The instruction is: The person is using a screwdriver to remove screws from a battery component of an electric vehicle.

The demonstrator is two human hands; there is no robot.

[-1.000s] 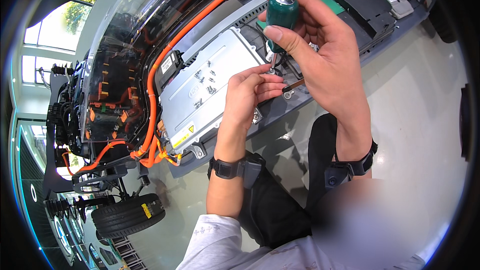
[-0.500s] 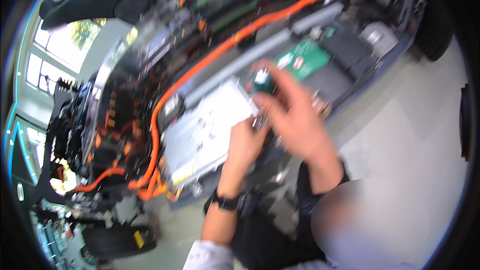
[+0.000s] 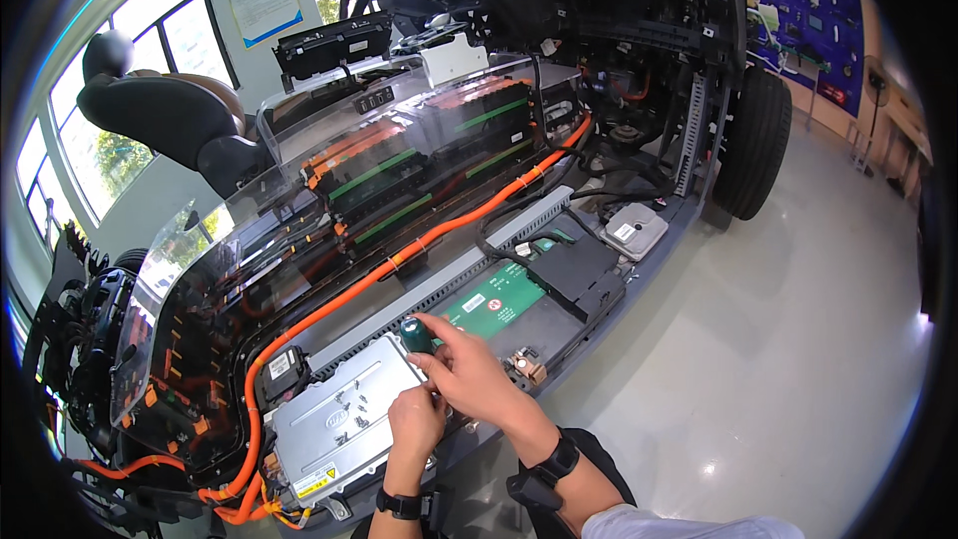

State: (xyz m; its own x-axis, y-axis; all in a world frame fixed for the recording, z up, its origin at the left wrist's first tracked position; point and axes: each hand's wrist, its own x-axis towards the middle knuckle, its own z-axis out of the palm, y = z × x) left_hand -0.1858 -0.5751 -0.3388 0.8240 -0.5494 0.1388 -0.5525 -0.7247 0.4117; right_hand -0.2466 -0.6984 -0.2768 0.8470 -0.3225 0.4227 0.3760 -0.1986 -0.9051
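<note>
My right hand (image 3: 473,376) is closed around the dark green handle of a screwdriver (image 3: 415,335), held over the right edge of a flat silver metal box (image 3: 317,420). The handle's rounded end points up; its lower part and tip are hidden by my hands. Just below and to the left, my left hand (image 3: 415,426) has its fingers curled together beside the same edge, touching or nearly touching my right hand. What lies between the left fingertips cannot be made out. Several small loose screws (image 3: 357,406) lie scattered on the box's lid.
A thick orange cable (image 3: 384,275) runs behind the box along the opened vehicle chassis. Right of my hands are a green battery (image 3: 491,301), a black cover (image 3: 577,274) and a copper-coloured part (image 3: 529,367). A transparent cover (image 3: 235,240) stands farther back; a tyre (image 3: 755,145) is at right.
The view has turned and steadied, so the hands appear lower and farther left. My right hand still holds the screwdriver by the box's edge, with my left hand close by.
</note>
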